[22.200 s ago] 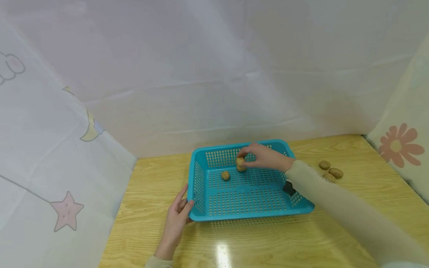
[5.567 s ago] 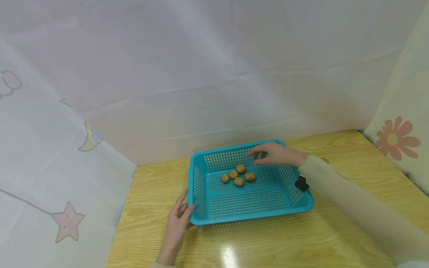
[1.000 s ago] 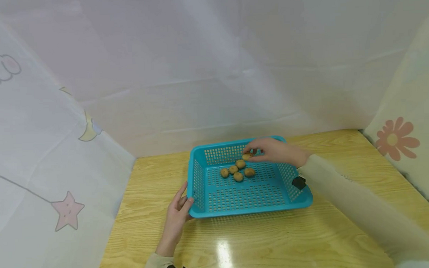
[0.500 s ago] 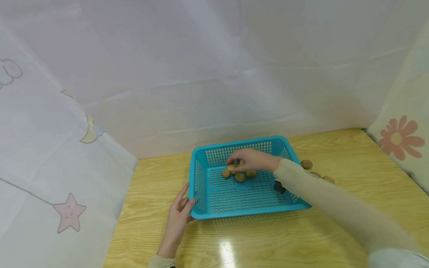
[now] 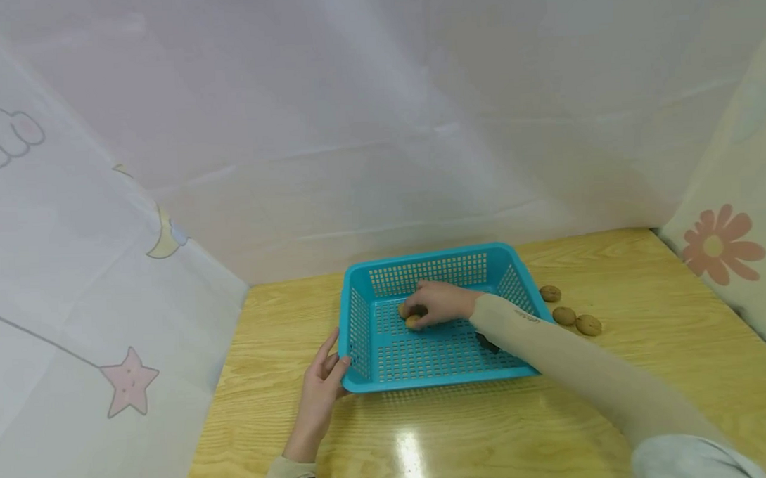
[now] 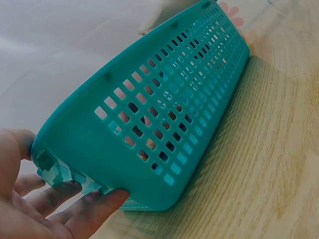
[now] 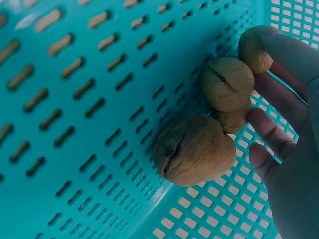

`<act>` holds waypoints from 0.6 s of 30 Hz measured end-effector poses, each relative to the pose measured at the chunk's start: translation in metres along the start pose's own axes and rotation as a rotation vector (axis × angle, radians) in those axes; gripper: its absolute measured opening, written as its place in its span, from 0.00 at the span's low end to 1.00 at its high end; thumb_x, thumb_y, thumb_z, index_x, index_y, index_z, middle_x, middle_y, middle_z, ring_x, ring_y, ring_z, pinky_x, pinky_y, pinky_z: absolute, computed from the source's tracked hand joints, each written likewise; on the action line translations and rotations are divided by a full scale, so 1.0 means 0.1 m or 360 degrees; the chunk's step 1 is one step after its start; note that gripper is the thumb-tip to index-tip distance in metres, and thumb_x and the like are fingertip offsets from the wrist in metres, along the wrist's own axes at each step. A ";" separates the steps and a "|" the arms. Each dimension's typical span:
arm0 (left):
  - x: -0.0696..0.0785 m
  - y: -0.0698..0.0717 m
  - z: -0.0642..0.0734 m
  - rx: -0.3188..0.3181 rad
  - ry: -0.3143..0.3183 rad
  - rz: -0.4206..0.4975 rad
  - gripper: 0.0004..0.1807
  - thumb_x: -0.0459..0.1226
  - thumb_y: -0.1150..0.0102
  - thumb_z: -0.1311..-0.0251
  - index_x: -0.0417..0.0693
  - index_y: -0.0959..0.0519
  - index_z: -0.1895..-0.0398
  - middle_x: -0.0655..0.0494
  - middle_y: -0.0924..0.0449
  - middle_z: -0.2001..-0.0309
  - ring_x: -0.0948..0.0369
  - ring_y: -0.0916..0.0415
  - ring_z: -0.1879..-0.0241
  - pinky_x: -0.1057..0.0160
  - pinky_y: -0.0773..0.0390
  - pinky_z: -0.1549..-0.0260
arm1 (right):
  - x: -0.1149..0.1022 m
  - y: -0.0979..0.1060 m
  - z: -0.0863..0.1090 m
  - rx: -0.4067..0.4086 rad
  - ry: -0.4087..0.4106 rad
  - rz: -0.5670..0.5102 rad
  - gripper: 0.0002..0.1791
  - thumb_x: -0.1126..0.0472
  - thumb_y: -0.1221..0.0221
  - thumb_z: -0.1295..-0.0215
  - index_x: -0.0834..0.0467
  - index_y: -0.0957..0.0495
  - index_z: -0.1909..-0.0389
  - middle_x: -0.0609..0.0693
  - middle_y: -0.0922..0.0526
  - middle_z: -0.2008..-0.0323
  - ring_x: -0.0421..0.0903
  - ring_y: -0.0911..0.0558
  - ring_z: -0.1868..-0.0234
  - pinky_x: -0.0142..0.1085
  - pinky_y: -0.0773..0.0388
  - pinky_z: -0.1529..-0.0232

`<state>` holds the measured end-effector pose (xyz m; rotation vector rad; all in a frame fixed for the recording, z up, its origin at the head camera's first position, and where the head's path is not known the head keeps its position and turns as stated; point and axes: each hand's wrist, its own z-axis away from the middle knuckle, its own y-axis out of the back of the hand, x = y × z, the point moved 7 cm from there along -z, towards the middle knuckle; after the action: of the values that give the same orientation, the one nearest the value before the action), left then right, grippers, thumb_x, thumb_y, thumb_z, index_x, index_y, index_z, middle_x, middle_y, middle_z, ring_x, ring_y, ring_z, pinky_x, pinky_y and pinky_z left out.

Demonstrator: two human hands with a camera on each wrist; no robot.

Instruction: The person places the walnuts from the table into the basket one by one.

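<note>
My left hand (image 5: 319,392) grips the near left corner of a blue slotted plastic basket (image 5: 451,383). In the left wrist view, its fingers (image 6: 97,211) lie against the outside of the basket wall. My right hand (image 5: 441,304) is down inside the basket, with its fingers curled over the walnuts. Two walnuts (image 5: 413,323) show beside its fingertips in the head view; the palm hides others. In the right wrist view, a finger presses on the far walnut (image 7: 255,50), which it holds. Several more walnuts (image 7: 194,150), some with cracked shells, lie close by in the basket.
Three loose walnuts (image 5: 564,316) lie on the wood-grain table (image 5: 284,313) to the basket's right. A pale cloth hangs behind and at both sides. My right sleeve (image 5: 564,345) crosses over the basket's right rim.
The right hand has brought a walnut to the group in the basket and moved left and down over it. Several walnuts have joined the basket since the oldest frame. The left hand stays put.
</note>
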<state>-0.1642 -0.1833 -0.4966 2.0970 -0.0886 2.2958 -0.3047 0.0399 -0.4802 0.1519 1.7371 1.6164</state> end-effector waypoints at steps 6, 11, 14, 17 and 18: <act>0.01 -0.01 0.00 -0.0004 -0.0008 -0.0016 0.35 0.37 0.46 0.21 0.50 0.45 0.16 0.31 0.28 0.31 0.37 0.20 0.42 0.50 0.12 0.56 | 0.00 -0.01 -0.01 -0.0028 0.0004 0.0076 0.16 0.52 0.30 0.31 0.53 0.12 0.46 0.43 0.11 0.49 0.44 0.20 0.51 0.46 0.26 0.39; 0.00 0.00 0.00 0.0000 0.0007 -0.0016 0.35 0.37 0.46 0.21 0.51 0.45 0.16 0.31 0.28 0.31 0.37 0.19 0.43 0.49 0.12 0.56 | 0.03 0.02 0.02 -0.0069 -0.0037 0.0005 0.17 0.54 0.30 0.31 0.54 0.13 0.45 0.46 0.12 0.49 0.46 0.18 0.47 0.48 0.24 0.36; 0.00 0.00 0.00 0.0002 0.0007 -0.0010 0.35 0.37 0.46 0.21 0.51 0.45 0.16 0.31 0.28 0.31 0.38 0.18 0.44 0.49 0.12 0.56 | 0.05 0.06 0.06 -0.0088 -0.0079 -0.0110 0.16 0.56 0.32 0.29 0.54 0.14 0.43 0.48 0.12 0.47 0.46 0.16 0.47 0.45 0.19 0.41; 0.00 0.00 0.00 0.0002 0.0003 -0.0011 0.35 0.37 0.46 0.22 0.51 0.44 0.16 0.31 0.28 0.31 0.38 0.18 0.44 0.49 0.12 0.56 | 0.06 0.12 0.12 -0.0101 -0.0110 -0.0195 0.16 0.58 0.34 0.27 0.54 0.15 0.41 0.49 0.13 0.45 0.48 0.16 0.44 0.46 0.19 0.42; 0.00 0.00 0.00 0.0001 0.0000 -0.0014 0.35 0.38 0.46 0.21 0.51 0.44 0.16 0.31 0.28 0.31 0.38 0.18 0.44 0.49 0.12 0.56 | 0.05 0.15 0.15 -0.0101 -0.0111 -0.0221 0.16 0.58 0.35 0.27 0.55 0.15 0.41 0.50 0.14 0.44 0.49 0.16 0.44 0.46 0.19 0.42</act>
<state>-0.1641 -0.1835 -0.4962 2.0934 -0.0782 2.2914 -0.3054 0.0574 -0.4673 0.0550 1.6060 1.5445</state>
